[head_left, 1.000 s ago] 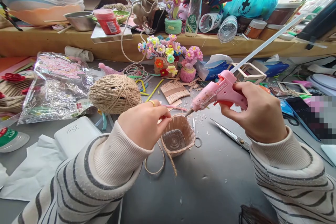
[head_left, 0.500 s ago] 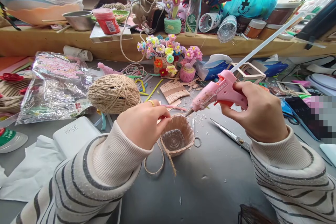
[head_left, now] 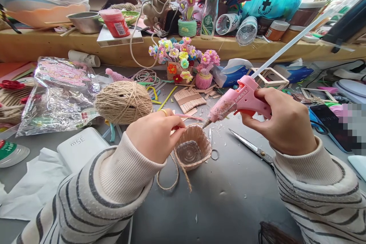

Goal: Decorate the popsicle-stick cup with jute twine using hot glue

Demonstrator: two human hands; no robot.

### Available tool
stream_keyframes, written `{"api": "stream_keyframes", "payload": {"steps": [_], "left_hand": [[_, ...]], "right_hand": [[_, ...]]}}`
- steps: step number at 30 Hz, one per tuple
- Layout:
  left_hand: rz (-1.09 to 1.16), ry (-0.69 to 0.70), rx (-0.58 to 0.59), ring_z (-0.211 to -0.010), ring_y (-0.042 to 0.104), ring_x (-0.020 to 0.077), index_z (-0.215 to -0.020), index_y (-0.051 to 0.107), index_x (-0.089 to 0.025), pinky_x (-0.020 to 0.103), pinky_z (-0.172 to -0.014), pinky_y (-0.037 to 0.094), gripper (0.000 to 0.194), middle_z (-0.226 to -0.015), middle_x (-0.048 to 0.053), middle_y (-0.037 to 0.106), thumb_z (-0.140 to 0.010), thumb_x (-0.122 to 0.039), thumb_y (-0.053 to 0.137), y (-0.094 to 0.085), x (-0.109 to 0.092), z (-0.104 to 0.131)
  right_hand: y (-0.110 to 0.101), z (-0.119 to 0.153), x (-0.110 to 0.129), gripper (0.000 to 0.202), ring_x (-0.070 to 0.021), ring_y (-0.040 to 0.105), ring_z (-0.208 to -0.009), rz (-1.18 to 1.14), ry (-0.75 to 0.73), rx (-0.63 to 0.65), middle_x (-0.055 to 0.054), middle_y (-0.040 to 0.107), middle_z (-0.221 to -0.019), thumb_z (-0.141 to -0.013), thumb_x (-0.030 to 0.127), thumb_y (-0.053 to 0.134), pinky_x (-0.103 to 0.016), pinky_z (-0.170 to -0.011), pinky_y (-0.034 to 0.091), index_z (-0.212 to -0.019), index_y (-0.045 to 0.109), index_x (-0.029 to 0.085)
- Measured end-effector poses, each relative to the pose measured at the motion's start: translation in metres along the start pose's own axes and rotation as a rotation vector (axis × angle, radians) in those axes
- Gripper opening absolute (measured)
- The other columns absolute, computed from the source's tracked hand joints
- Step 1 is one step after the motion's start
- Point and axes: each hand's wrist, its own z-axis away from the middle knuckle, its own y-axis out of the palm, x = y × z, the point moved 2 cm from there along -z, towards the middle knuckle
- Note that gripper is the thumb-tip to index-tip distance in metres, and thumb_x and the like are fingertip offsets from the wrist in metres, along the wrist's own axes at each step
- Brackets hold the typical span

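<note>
My right hand [head_left: 281, 120] is wrapped round the handle of a pink glue gun [head_left: 238, 101], and a long clear glue stick [head_left: 286, 47] rises from its back. The gun's nozzle is at the far rim of a small brown basket [head_left: 197, 146] with a clear plastic bottom. At the basket's left rim, my left hand [head_left: 157, 133] is closed in a pinch; what lies between the fingertips is too small to name. Jute twine [head_left: 178, 166] hangs down the basket's near left side, with one loop on the table.
Twine ball [head_left: 124, 102] behind my left hand. Scissors [head_left: 251, 146] lie right of the basket, small scissors [head_left: 214, 154] beside it. White power bank [head_left: 82, 148] at left, phone [head_left: 333, 126] at right. Craft sticks [head_left: 190, 99] and pipe-cleaner flowers [head_left: 177, 57] stand behind.
My right hand and the glue gun have shifted very slightly, the nozzle staying at the far rim. My left hand and the basket look almost still.
</note>
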Motion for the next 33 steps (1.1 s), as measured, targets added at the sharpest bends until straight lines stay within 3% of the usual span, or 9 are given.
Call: {"api": "stream_keyframes", "payload": {"steps": [10, 33], "left_hand": [[-0.018, -0.006, 0.005, -0.081, 0.066, 0.0204, -0.079, 0.072, -0.028, 0.029, -0.063, 0.044, 0.021, -0.087, 0.000, 0.072, -0.082, -0.029, 0.052, 0.0008, -0.0004, -0.0010], [-0.011, 0.004, 0.007, -0.081, 0.066, 0.0209, -0.079, 0.072, -0.027, 0.029, -0.064, 0.045, 0.021, -0.088, 0.001, 0.071, -0.083, -0.028, 0.051, 0.0006, 0.0001, -0.0002]], "right_hand": [[-0.0016, 0.0003, 0.0001, 0.017, -0.0185, 0.058, -0.060, -0.053, 0.061, 0.047, -0.002, 0.063, -0.073, -0.073, 0.029, 0.056, -0.029, -0.052, 0.041, -0.087, 0.053, 0.022], [-0.0043, -0.0003, -0.0019, 0.016, -0.0184, 0.057, -0.059, -0.065, 0.051, 0.067, -0.003, 0.063, -0.073, -0.072, 0.028, 0.055, -0.030, -0.051, 0.041, -0.087, 0.053, 0.022]]}}
